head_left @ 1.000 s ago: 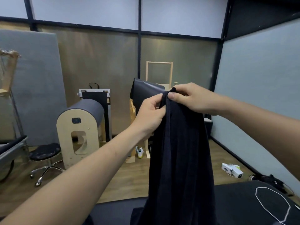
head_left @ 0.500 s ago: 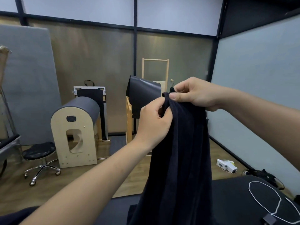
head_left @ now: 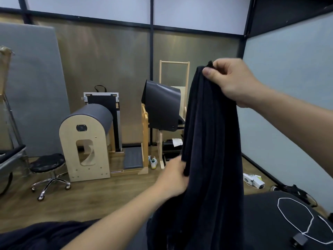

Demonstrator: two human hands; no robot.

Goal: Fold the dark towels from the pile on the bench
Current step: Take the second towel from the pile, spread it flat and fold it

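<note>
I see a black padded bench (head_left: 266, 210) carrying a white cord (head_left: 281, 211), with a ladder barrel (head_left: 86, 141) and a stool (head_left: 46, 162) on the wooden floor beyond. The dark towel (head_left: 207, 150) hangs over the bench, its bottom cut off. The right hand (head_left: 232, 82) pinches its top corner, and the blurred left hand (head_left: 173, 179), well below, grips its side edge.

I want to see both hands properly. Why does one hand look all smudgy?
Head view: the left hand, at the edge of the dark towel, is smeared by motion blur, so its grip is unclear; head view again: the right hand, pinching the top corner, looks sharp.
</note>
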